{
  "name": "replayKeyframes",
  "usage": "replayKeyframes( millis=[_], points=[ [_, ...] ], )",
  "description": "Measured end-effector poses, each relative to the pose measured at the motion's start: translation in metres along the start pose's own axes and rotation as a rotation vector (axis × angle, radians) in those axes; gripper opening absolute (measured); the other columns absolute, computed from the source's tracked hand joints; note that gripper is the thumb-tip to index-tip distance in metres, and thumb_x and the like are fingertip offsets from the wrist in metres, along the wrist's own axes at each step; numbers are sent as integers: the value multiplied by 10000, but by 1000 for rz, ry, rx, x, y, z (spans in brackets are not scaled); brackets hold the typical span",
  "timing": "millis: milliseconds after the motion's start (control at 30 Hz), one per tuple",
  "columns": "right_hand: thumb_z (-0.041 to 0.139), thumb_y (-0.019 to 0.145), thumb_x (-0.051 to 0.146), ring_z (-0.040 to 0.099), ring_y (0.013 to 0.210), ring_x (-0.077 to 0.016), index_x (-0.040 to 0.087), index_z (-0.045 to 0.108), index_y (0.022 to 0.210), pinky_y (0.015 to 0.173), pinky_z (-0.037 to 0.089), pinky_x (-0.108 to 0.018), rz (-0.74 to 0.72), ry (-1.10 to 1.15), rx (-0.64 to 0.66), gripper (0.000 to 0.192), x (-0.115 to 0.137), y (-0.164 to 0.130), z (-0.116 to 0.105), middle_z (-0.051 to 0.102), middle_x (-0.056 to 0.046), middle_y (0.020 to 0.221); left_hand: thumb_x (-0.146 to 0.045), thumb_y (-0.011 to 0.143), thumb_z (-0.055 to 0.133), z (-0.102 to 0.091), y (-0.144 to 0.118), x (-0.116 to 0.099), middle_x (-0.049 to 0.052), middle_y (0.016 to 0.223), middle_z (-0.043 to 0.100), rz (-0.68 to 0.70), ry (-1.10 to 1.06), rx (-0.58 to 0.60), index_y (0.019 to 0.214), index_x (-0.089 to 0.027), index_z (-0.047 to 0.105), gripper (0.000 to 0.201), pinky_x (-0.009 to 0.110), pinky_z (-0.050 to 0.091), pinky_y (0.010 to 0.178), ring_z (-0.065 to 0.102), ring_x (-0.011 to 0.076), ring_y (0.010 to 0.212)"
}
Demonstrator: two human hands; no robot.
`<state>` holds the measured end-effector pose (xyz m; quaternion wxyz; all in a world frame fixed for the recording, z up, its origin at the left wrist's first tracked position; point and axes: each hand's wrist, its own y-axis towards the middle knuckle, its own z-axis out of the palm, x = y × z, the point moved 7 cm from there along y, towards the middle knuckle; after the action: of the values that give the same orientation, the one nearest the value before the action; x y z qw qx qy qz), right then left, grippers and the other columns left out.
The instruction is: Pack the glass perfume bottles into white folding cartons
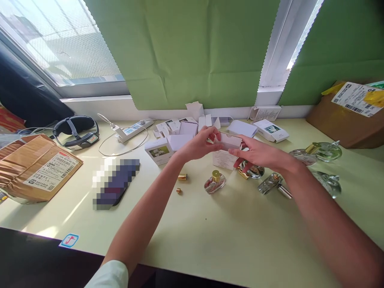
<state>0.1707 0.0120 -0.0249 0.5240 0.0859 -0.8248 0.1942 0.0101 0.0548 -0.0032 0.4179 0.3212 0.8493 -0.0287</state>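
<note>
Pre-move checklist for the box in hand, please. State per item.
1. Left hand on the white box: ok, at its upper left.
2. Right hand on the same box: ok, at its upper right.
3. Inside of the box checked: cannot tell, the view doesn't show down into it.
4. Gold-capped bottle in front of the box clear of both hands: ok, cap on.
5. Right hand clear of the bottle behind its fingers: cannot tell, they overlap in view.
6. Loose small parts put away: not ok, a gold cylinder and a small copper-coloured piece lie on the table.
</note>
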Motion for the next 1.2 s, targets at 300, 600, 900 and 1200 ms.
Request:
replayKeyframes(
  millis=[300,600,900,1200],
  points=[
    [633,868,476,716,861,-258,289,505,1345,421,559,-269,32,2,-12,528,1,0,2,634,-134,1207,-346,944,559,19,3,5,64,1098,673,66,-297,244,1077,-185,676,240,305,458,887,598,158,1022],
    [649,875,436,736,892,-261,309,407,1426,415,570,-256,64,110,61,615,2,-2,10,588,-127,1331,-349,934,578,17,1,6,52,1068,691,22,-235,261,1119,-201,677,256,287,449,824,596,147,964],
    [664,875,425,744,871,-246,279,397,1400,425,579,-256,45,92,82,606,4,0,12,592,-133,1314,-374,929,574,15,-2,7,28,944,661,-11,-132,277,1120,-217,675,267,272,441,759,578,136,878],
    [686,861,375,738,851,-237,315,404,1423,629,656,-340,-81,69,-201,632,19,-10,-23,523,-117,1385,-252,902,551,-2,2,-22,73,1163,583,199,-254,-106,934,-191,552,68,284,492,857,550,181,1150]
  ],
)
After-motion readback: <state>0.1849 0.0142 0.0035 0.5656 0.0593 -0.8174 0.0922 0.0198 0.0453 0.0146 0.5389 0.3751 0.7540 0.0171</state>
